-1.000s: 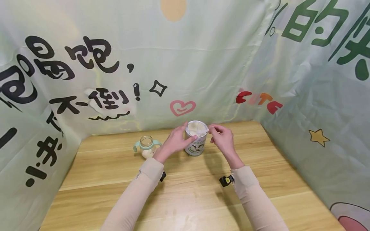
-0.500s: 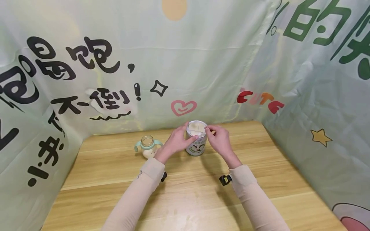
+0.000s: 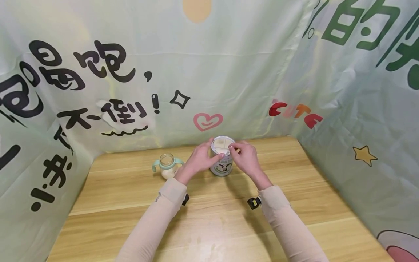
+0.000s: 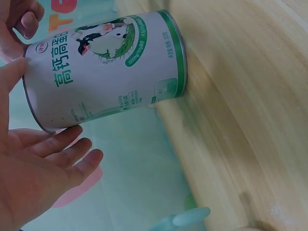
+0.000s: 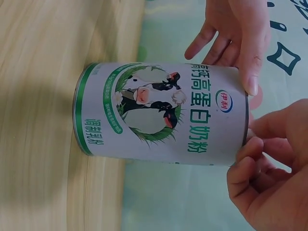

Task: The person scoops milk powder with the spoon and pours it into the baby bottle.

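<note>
A white and green milk powder can (image 3: 222, 168) with a cow picture stands upright on the table, its top uncovered. Cream-coloured contents (image 3: 219, 142) show inside, crossed by a thin line. My left hand (image 3: 202, 160) holds the can from the left, thumb over the near rim and fingers along the side, as the left wrist view shows. At the right rim, my right hand (image 3: 246, 158) pinches a small pale piece between thumb and forefinger; I cannot tell what it is. In the right wrist view, the right hand's other fingers are curled beside the can (image 5: 159, 115).
A baby bottle (image 3: 167, 171) with mint handles and an open neck stands left of the can, partly behind the left forearm. Printed cloth (image 3: 242, 83) hangs behind and on both sides of the wooden table (image 3: 209, 225).
My right hand has moved left and inward, from beside the can to over its right rim. The pale film-like piece it held out has come in with it. The left hand stays on the can.
</note>
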`<act>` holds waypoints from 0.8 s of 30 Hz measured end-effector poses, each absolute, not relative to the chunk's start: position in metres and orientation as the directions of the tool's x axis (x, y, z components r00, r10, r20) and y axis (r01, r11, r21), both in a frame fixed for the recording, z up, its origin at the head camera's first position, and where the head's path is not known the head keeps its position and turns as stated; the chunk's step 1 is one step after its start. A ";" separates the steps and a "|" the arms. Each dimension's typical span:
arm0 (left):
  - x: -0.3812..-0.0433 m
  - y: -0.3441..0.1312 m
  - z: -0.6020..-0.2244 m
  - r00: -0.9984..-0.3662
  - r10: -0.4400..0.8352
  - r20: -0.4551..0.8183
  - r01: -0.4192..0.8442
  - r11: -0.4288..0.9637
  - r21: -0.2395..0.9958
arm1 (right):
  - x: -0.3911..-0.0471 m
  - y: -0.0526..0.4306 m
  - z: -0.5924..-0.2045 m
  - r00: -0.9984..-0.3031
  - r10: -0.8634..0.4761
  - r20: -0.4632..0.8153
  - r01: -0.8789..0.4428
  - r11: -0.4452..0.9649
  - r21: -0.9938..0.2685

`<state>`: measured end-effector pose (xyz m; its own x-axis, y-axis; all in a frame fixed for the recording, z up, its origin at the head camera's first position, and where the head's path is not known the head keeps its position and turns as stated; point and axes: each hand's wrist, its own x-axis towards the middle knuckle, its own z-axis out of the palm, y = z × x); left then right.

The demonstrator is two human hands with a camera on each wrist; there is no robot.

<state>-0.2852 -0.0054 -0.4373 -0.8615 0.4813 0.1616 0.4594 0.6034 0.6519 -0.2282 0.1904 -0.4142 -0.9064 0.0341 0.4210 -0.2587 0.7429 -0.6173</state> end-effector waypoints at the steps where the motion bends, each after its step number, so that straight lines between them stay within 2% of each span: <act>1: -0.285 -0.005 -0.437 -0.861 0.481 0.163 0.460 0.604 0.651 | -0.229 0.190 -0.414 -0.906 0.021 0.423 -0.267 0.746 -0.610; 6: -0.284 -0.005 -0.435 -0.862 0.481 0.158 0.460 0.612 0.644 | -0.230 0.189 -0.415 -0.911 -0.023 0.411 -0.289 0.747 -0.599; 11: -0.284 -0.005 -0.435 -0.860 0.482 0.166 0.466 0.610 0.641 | -0.229 0.188 -0.413 -0.931 -0.023 0.363 -0.271 0.711 -0.649; 24: -0.285 -0.005 -0.436 -0.861 0.481 0.167 0.463 0.603 0.649 | -0.230 0.190 -0.409 -0.979 0.075 0.191 -0.110 0.592 -0.799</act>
